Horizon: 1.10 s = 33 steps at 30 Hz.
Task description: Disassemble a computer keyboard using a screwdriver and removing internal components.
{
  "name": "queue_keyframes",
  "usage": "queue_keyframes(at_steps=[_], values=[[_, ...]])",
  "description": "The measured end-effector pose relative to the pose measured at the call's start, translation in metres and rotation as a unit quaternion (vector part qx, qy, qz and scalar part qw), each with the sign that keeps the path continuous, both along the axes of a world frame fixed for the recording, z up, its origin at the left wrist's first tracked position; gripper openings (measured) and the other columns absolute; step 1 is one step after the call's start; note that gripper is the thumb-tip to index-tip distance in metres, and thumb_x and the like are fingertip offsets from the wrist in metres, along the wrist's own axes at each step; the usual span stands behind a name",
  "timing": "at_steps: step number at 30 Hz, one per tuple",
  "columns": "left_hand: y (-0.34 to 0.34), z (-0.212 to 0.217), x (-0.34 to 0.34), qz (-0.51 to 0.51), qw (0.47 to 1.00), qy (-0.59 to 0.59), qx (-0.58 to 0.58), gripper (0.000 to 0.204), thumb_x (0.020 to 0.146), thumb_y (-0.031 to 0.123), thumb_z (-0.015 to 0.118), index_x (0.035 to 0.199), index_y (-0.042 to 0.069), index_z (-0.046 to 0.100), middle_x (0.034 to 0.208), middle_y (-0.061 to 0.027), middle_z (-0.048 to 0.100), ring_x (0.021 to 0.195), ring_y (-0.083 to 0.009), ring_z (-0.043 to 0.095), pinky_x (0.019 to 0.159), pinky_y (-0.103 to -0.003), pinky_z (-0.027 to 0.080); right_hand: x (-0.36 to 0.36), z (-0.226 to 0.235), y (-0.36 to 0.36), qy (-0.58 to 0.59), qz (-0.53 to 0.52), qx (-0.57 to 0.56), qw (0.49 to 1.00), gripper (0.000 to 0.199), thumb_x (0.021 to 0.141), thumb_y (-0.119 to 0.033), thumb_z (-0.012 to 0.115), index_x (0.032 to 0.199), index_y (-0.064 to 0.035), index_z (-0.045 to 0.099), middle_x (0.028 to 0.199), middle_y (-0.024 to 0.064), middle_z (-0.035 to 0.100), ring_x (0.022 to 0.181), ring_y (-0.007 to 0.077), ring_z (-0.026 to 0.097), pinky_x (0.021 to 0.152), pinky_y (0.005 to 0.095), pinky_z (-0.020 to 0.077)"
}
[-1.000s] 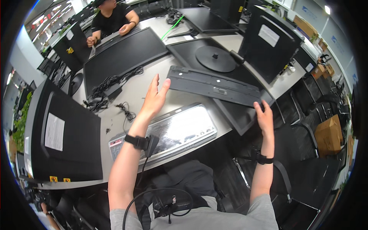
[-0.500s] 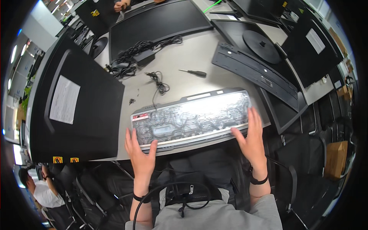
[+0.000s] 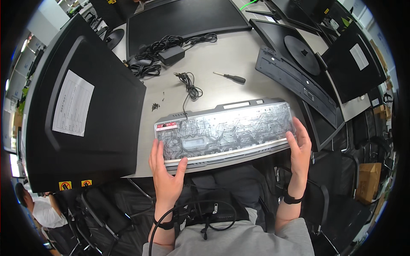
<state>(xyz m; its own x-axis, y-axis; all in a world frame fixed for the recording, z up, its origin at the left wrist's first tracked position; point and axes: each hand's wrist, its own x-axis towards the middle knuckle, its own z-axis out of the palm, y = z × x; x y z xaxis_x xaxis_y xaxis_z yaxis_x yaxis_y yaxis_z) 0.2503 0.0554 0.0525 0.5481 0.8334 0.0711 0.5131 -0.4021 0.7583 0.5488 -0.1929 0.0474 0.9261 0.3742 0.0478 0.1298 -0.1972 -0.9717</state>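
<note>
An opened keyboard (image 3: 239, 130), its clear circuit sheet showing in a grey frame, lies along the front edge of the table. My left hand (image 3: 168, 181) grips its left end, fingers along the side and thumb at the front rim. Around its right end is my right hand (image 3: 301, 153), thumb over the top edge and fingers along the side. From the keyboard's back left runs a bundled black cable (image 3: 194, 91). A small heap of dark screws (image 3: 155, 106) lies behind its left corner. Farther back rests a black-handled screwdriver (image 3: 234, 78).
A tall black computer case (image 3: 111, 123) stands at the left. Behind are a power adapter (image 3: 171, 55) with tangled cords and a large monitor (image 3: 183, 25). To the right, a dark keyboard-shaped panel (image 3: 294, 81) lies across a monitor with a round stand base (image 3: 301, 55).
My right hand has shifted from the front right edge onto the right end, its thumb now on the top. The left hand keeps its place, while the whole view has shifted slightly.
</note>
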Motion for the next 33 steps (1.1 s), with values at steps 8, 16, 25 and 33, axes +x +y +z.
queue_keyframes(at_steps=[8, 16, 25, 33], values=[[0.002, 0.000, -0.001, -0.002, 1.000, 0.010, 0.011, 0.078, 0.100, 0.025, 0.084, 0.163, -0.004, 0.047, 0.174, -0.0233, 0.042, 0.159, -0.0426, 0.041, 0.130, -0.050, 0.037, -0.004, 0.010, 0.005, -0.030, -0.044, 0.128, 0.990, 0.051, 0.100, 0.002, 0.077, 0.149, 0.0073, 0.065, 0.156, 0.0186, 0.063, 0.143, 0.0294, 0.062, 0.117, 0.0410, 0.0524], [0.002, -0.001, 0.004, 0.004, 0.997, 0.058, 0.050, 0.073, 0.097, 0.019, 0.086, 0.159, -0.001, 0.054, 0.173, -0.0174, 0.044, 0.156, -0.0413, 0.043, 0.128, -0.051, 0.039, 0.001, 0.028, 0.001, 0.102, -0.007, 0.197, 0.975, 0.054, 0.106, -0.004, 0.074, 0.155, 0.0081, 0.056, 0.127, 0.0278, 0.078, 0.107, 0.0342, 0.082, 0.082, 0.0376, 0.0694], [0.008, -0.015, -0.007, 0.026, 0.998, -0.045, 0.021, 0.075, 0.099, 0.020, 0.084, 0.163, 0.000, 0.051, 0.171, -0.0184, 0.048, 0.158, -0.0380, 0.045, 0.131, -0.049, 0.036, 0.010, 0.026, -0.009, 0.194, 0.054, 0.249, 0.947, 0.044, 0.109, -0.006, 0.070, 0.148, 0.0086, 0.058, 0.120, 0.0325, 0.079, 0.108, 0.0399, 0.083, 0.080, 0.0417, 0.0730], [0.005, -0.019, -0.021, 0.086, 0.990, -0.114, 0.010, 0.071, 0.108, 0.031, 0.076, 0.165, 0.000, 0.049, 0.167, -0.0187, 0.053, 0.155, -0.0350, 0.051, 0.126, -0.049, 0.040, 0.009, 0.014, -0.011, 0.235, 0.072, 0.319, 0.915, 0.041, 0.110, -0.005, 0.068, 0.149, 0.0066, 0.059, 0.122, 0.0313, 0.079, 0.108, 0.0362, 0.084, 0.083, 0.0394, 0.0733]])
